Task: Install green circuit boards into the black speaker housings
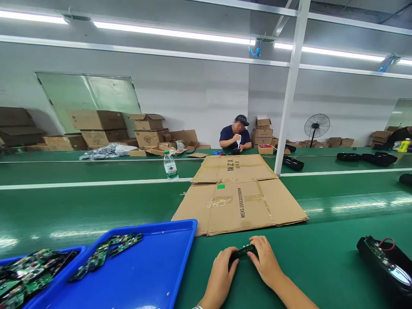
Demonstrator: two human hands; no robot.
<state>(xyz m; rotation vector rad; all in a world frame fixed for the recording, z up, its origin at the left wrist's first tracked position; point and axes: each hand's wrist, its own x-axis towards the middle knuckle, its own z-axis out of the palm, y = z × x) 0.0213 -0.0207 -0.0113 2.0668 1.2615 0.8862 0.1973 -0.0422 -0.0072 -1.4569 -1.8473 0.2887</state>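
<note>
A small dark green circuit board (243, 252) is held between both hands, over the green work surface near its front edge. My left hand (222, 270) grips the board's left end between thumb and fingers. At the right end, my right hand (264, 259) pinches it the same way. Left of my hands stands a blue tray (144, 266) with several circuit boards (99, 255) in its upper left part. A black casing (386, 266) with a red wire lies on the right.
A second blue tray (82, 249) heaped with boards is at the far left. Flattened cardboard (225, 214) lies ahead, with a water bottle (170, 166) to its left. A white post (291, 90) rises at the right. A person (236, 135) sits across.
</note>
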